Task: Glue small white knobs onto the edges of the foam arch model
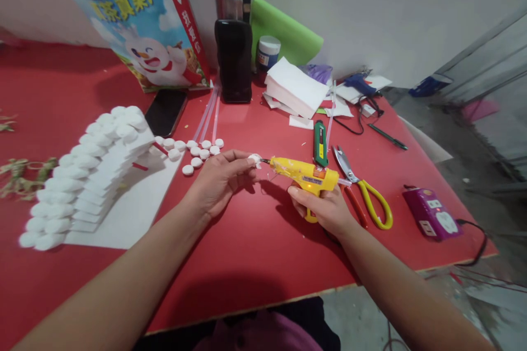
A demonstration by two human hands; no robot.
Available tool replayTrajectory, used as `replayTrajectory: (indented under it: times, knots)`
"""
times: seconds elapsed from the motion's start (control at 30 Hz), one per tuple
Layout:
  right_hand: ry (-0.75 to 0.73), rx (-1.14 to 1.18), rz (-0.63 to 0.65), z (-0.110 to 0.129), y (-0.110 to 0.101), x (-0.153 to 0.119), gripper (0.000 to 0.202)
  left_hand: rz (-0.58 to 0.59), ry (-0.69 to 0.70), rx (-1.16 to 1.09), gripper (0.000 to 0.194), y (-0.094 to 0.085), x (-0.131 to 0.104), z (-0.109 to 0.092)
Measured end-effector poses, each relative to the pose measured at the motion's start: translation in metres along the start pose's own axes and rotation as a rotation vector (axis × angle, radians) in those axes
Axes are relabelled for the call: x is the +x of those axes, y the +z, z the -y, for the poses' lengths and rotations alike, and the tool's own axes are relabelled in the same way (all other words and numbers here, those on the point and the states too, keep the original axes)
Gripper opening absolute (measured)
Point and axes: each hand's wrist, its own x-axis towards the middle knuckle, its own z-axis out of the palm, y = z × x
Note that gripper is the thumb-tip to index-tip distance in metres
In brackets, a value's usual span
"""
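Note:
Over the middle of the red table, my left hand (224, 178) pinches a small white disc (255, 160) between thumb and fingers. My right hand (323, 205) is wrapped round the handle of a yellow glue gun (302, 173), whose nozzle points left and meets the disc's edge. A clear glue stick pokes out of the gun's back. Left of my hands, rows of white discs (68, 184) line a curved stepped structure of white pieces (99, 194) on a white sheet (140, 203). Several loose discs (196, 162) lie near my left hand.
Scissors (373, 197), a green cutter (320, 142) and a purple power box (432, 214) with a cord are on the right. Behind stand a black phone-like device (234, 60), stacked white cards (294, 88), a jar (268, 54) and a printed board (144, 22). A phone (167, 112) lies flat.

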Motion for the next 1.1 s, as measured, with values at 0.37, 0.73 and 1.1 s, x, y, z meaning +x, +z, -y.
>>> replayTrajectory:
  times: [0.37,0.73,1.1]
  knots:
    - [0.011,0.041,-0.014,-0.0009,-0.0008,-0.0004,0.046,0.022,-0.021,-0.011,0.03,0.0008,-0.0007,-0.0003]
    - [-0.032,0.013,-0.01,0.0002,0.0001,-0.0008,0.05,0.045,-0.017,0.002,0.028,0.001,-0.0017,-0.0003]
    - [-0.008,-0.028,-0.004,0.0005,-0.0013,-0.0008,0.05,0.061,-0.034,-0.053,0.028,-0.0034,0.0011,0.0005]
